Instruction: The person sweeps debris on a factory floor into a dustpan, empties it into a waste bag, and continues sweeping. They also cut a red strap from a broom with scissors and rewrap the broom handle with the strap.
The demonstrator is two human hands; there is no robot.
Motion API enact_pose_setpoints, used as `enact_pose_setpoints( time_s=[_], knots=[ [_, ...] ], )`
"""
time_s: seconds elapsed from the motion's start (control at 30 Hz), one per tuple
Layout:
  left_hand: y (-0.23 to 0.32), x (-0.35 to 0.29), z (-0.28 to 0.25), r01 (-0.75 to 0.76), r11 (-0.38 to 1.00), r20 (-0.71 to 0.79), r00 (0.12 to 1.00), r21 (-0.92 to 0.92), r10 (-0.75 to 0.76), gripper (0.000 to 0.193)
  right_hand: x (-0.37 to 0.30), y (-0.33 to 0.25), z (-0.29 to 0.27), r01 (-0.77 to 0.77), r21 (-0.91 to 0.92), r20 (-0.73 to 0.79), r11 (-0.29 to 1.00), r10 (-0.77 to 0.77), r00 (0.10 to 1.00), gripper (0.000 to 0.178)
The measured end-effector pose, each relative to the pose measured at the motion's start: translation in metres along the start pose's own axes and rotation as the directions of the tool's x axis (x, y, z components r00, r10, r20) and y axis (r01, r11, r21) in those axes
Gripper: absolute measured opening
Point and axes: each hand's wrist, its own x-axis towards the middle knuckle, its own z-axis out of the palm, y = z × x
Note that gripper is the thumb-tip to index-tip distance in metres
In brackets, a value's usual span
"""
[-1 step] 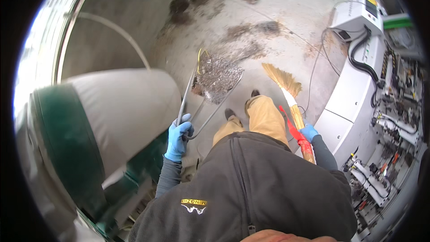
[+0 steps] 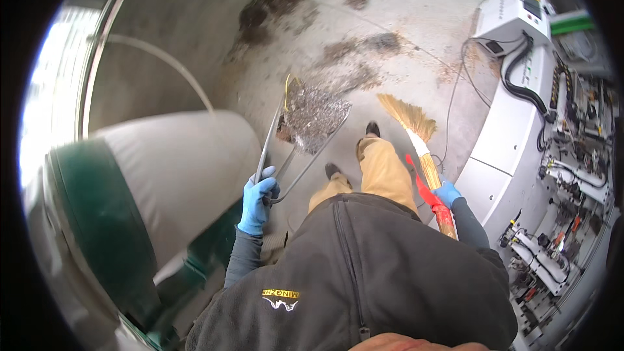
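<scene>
My left hand [image 2: 259,207], in a blue glove, is wrapped around the bent metal handle of a dustpan. The dustpan [image 2: 314,117] hangs out in front of my legs, heaped with grey-brown scraps and shavings, a yellow strip at its far left corner. My right hand [image 2: 447,193], also gloved in blue, grips a straw broom [image 2: 427,164] by its handle. Its bristles fan out ahead, away from me. A white band wraps the broom's neck, and red tape with a loose red strip sits by my hand.
On the right stands a long white machine [image 2: 505,149] with a control box, cables and exposed mechanisms. A large beige and green padded object [image 2: 188,149] is close on my left. Dark dirt patches [image 2: 266,10] mark the concrete floor ahead. A thin cable [image 2: 455,101] trails near the machine.
My right foot has moved slightly forward and the view has shifted a little. Both hands keep hold of the dustpan and the broom.
</scene>
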Motion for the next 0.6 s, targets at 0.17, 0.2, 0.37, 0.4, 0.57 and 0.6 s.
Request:
enact_pose_setpoints(
  time_s=[0.17,0.2,0.37,0.4,0.57,0.6],
  knots=[
    [0.030,0.123,0.073,-0.010,0.997,0.043,0.999,0.080,0.007,0.036,0.015,-0.047,-0.041,0.025,-0.301,-0.182,0.953,-0.083,0.980,0.064],
    [0.038,0.147,0.088,-0.008,0.998,0.066,0.998,0.055,0.004,0.037,0.022,-0.069,-0.055,0.021,-0.280,-0.160,0.960,-0.068,0.985,0.067],
    [0.118,0.264,0.160,0.061,0.995,0.098,0.994,-0.077,-0.053,0.040,0.077,-0.201,-0.125,-0.055,-0.433,-0.203,0.900,-0.038,0.979,0.092],
    [0.134,0.281,0.177,0.055,0.996,0.094,0.994,-0.074,-0.048,0.041,0.084,-0.224,-0.143,-0.089,-0.463,-0.212,0.882,-0.012,0.977,0.095],
    [0.223,0.368,0.267,0.035,0.999,0.095,0.995,-0.030,-0.032,0.048,0.143,-0.343,-0.247,-0.114,-0.614,-0.214,0.781,-0.025,0.976,0.097],
    [0.238,0.386,0.286,-0.007,0.999,0.103,0.995,-0.040,0.011,0.049,0.159,-0.366,-0.267,-0.095,-0.620,-0.207,0.779,-0.046,0.977,0.099]
  ],
)
